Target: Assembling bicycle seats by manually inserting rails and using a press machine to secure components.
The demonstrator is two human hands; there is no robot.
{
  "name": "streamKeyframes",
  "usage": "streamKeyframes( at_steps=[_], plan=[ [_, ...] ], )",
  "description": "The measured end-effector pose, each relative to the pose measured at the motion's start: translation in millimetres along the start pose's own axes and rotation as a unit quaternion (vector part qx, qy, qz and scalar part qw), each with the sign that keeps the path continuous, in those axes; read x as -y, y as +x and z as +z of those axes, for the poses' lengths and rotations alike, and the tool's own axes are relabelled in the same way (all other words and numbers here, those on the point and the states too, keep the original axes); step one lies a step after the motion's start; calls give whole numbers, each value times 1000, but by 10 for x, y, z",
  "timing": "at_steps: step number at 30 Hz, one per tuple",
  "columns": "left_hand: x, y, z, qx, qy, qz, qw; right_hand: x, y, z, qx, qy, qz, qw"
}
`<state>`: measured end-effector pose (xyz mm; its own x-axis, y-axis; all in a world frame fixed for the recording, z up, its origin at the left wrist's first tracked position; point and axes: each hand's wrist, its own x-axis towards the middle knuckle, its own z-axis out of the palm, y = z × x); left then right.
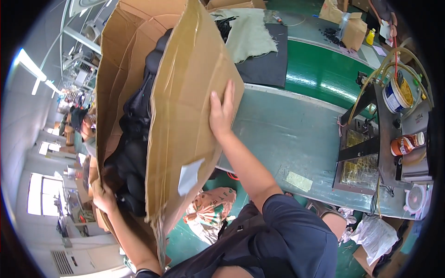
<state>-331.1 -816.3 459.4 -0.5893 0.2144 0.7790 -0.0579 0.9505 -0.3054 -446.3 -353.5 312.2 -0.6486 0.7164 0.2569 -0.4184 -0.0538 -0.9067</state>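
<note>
A large open cardboard box (194,116) is tilted in front of me, its near corner torn and frayed and a pale label on its side. Inside lies a heap of black, rounded, soft-looking pieces (134,153) whose kind I cannot make out. My left hand (104,197) is closed around the box's left edge, low down near the black pieces. Against the outer right side of the box, my right hand (222,111) lies flat with its fingers stretched out.
Right of the box runs a grey-green workbench (296,125) with a black metal fixture (361,153), a bucket (397,95) and a red-brown jar (407,144). Grey cloth (250,37) lies at the back. A filled sack (211,204) stands on the floor. Another person (85,127) is at far left.
</note>
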Motion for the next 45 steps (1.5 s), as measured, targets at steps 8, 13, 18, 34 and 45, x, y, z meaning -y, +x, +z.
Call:
streamKeyframes(
  at_steps=[8, 13, 18, 34, 45],
  plan=[
    [-110, 380, 133, 130, 96, -106, 981, 560, 333, -412, 194, -48, 78, 977],
    [-538, 611, -195, 141, 81, -84, 983, 2129, -234, -993, 261, 22, -77, 962],
    [-643, 796, -371, 195, 88, -15, 977, 2018, -555, -1277, 278, -25, -19, 960],
    [-368, 1488, -2047, 288, -162, -257, 908, 1611, -816, -3375, 171, -34, 195, 965],
    [137, 1375, -2316, 388, -289, -181, 856, 1321, -698, -3628, 58, -112, 148, 981]
  ],
)
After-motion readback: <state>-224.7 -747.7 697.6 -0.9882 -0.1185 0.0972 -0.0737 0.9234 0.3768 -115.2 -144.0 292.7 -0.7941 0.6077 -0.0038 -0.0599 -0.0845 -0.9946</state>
